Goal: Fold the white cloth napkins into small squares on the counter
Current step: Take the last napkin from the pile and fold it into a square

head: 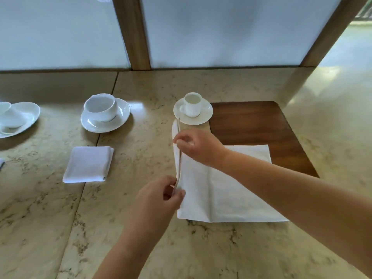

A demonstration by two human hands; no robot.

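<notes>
**Inspector:** Report the work item and its position.

**Assistant:** A white napkin [225, 190] lies spread on the marble counter [141, 93], right of centre. Its far right part overlaps a dark wooden board [261, 121]. The flat part reads as a rectangle, long axis running left to right.

**Inspector:** And the left edge?

**Assistant:** Raised off the counter. The lifted edge runs near to far, standing up as a thin strip, its far tip pointing toward a small cup on a saucer [192, 108].

**Inspector:** Hands?

**Assistant:** Both pinch that raised edge. The left hand [161, 198] grips the near portion between thumb and fingertips. The right hand [198, 146], arm reaching across the napkin from the right, pinches further along toward the far end, fingers curled.

**Inspector:** Other items?

**Assistant:** A folded napkin [88, 164], a small white square, lies flat on the counter well left of the work, apart from it. Beyond it stands a larger cup on a saucer [104, 113]. At the far left edge, a white dish [19, 117] holding a tipped cup, partly cut off. Frosted panels with wooden posts [131, 33] close the far side.
</notes>
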